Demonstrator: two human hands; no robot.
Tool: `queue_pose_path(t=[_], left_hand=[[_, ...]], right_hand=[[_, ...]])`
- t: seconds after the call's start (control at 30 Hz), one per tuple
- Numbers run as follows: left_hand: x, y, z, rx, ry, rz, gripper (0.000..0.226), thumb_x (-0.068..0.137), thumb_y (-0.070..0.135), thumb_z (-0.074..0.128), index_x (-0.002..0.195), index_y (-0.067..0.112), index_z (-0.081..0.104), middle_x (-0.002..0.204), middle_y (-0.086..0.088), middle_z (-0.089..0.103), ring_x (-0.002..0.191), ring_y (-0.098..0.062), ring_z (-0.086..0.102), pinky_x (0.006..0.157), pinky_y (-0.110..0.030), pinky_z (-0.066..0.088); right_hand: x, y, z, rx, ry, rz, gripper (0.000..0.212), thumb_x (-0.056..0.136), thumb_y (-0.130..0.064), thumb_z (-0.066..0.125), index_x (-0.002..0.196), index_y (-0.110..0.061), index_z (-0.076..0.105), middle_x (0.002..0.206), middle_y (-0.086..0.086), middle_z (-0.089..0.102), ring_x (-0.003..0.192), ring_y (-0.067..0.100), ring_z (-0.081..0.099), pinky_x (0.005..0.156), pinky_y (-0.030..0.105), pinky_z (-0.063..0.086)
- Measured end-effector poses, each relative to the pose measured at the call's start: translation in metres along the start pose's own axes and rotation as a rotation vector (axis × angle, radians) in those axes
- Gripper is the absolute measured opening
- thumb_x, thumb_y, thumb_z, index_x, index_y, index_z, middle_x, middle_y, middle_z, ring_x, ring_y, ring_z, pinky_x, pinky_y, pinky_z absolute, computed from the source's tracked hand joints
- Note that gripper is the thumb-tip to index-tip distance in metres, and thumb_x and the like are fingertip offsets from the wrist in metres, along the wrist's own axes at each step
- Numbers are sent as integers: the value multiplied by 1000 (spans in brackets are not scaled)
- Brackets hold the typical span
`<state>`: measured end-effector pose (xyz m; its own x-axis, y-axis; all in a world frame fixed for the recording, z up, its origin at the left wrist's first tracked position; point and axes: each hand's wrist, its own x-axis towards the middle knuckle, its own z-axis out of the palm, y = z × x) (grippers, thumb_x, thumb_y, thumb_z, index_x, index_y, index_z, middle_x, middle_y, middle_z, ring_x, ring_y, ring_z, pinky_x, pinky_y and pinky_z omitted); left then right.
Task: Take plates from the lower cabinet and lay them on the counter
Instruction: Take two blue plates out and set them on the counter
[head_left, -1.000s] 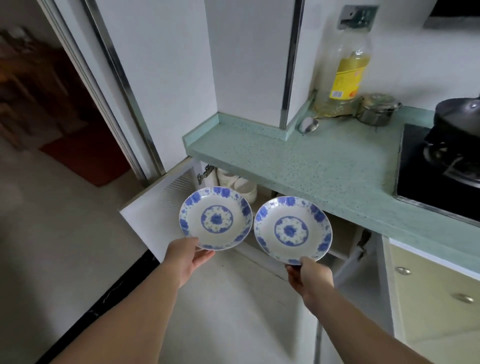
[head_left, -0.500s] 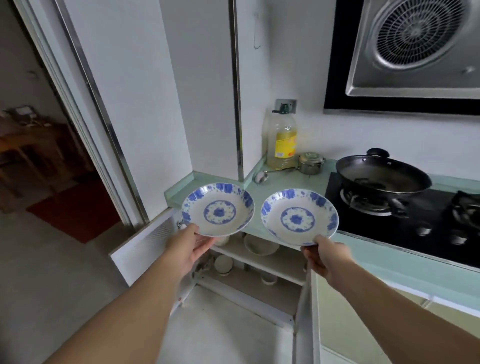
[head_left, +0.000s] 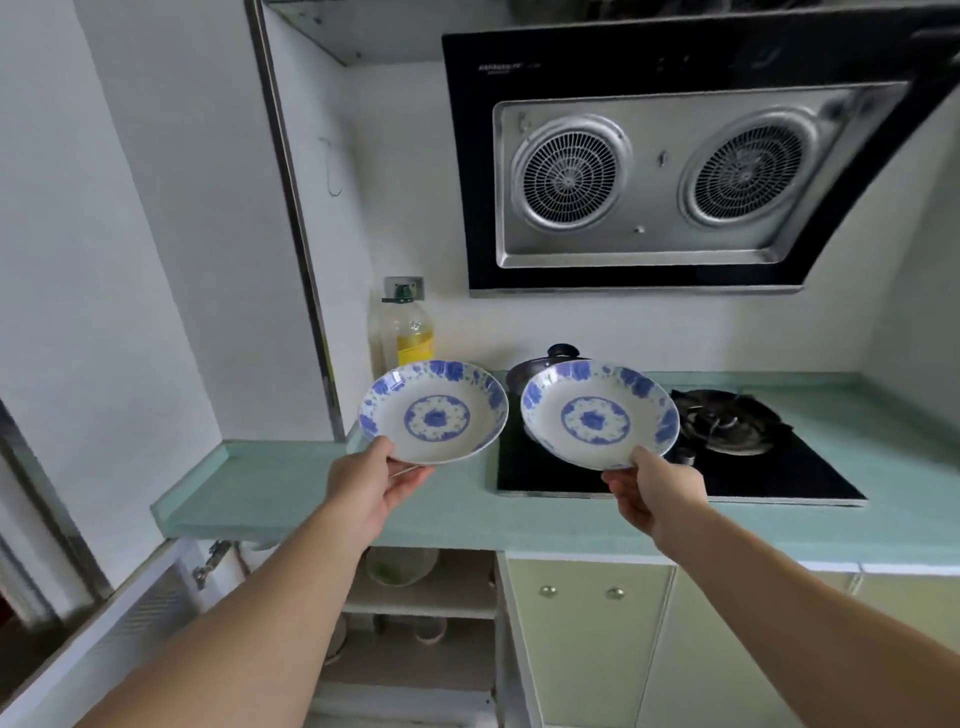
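A clear plastic bottle of yellow cooking oil (head_left: 408, 332) stands at the back of the counter against the white wall. Beside it a dark lidded pot (head_left: 543, 364) sits on a black glass gas hob (head_left: 779, 473), mostly hidden behind one of the plates. A black and steel extractor hood with two round grilles (head_left: 649, 171) hangs on the wall above. Two bare forearms reach forward from the bottom of the view. The left hand (head_left: 369, 483) holds a round white plate with a blue flower border (head_left: 434, 413) by its near rim, thumb on top and fingers curled beneath. The right hand (head_left: 654, 493) pinches the near rim of a matching white and blue plate (head_left: 597, 415) in the same way. The plates sit side by side at about the same height, close but apart, faces tipped slightly toward the viewer. Both are held in the air above the pale green speckled counter (head_left: 291, 483), the right one in front of the hob's left part. Below, the lower cabinet (head_left: 431, 597) stands open, its white door (head_left: 104, 639) swung out to the left. Its shelves hold blurred shapes, possibly bowls. To its right are shut pale yellow-green cabinet doors with small round metal knobs (head_left: 587, 649).
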<state>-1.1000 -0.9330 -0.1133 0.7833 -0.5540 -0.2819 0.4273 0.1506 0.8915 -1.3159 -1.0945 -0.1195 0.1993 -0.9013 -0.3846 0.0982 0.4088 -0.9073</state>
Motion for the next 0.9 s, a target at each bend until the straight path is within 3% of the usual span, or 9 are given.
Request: queue_pose_path(t=[0.1, 0.4, 0.57, 0.73, 0.9], left_hand=[[-1, -8, 32, 39, -77, -8, 11, 93, 4, 47, 89, 3, 57, 83, -21, 69, 62, -25, 70, 49, -25, 59], [-34, -78, 174, 160, -346, -160, 13, 93, 5, 48, 85, -1, 56, 74, -23, 67, 63, -31, 67, 40, -23, 54], [-79, -132, 258, 217, -487, -217, 16, 93, 4, 45, 85, -4, 57, 53, -18, 67, 41, -23, 65, 37, -22, 52], [-130, -185, 337, 265, -566, -260, 13, 92, 4, 47, 91, -5, 57, 78, -24, 67, 46, -25, 67, 37, -22, 51], [-185, -233, 405, 305, -659, -285, 14, 92, 2, 48, 87, -5, 58, 53, -16, 68, 41, -22, 66, 37, -21, 51]], right_hand=[[-8, -12, -35, 25, 87, -22, 20, 89, -12, 49, 83, 1, 63, 46, 6, 65, 33, 8, 53, 38, 17, 46], [-27, -32, -180, 147, 352, -48, 22, 89, -11, 48, 78, -1, 64, 47, 5, 63, 32, 10, 48, 44, 18, 45], [-31, -42, -281, 219, 494, -52, 24, 90, -13, 50, 79, 1, 66, 46, 6, 62, 28, 9, 48, 38, 14, 45], [-31, -53, -389, 272, 605, -80, 25, 86, -10, 47, 68, -1, 62, 49, 8, 60, 27, 9, 39, 36, 11, 36], [-38, -61, -485, 284, 693, -94, 24, 89, -10, 46, 72, 0, 60, 55, 10, 63, 29, 9, 40, 40, 15, 37]])
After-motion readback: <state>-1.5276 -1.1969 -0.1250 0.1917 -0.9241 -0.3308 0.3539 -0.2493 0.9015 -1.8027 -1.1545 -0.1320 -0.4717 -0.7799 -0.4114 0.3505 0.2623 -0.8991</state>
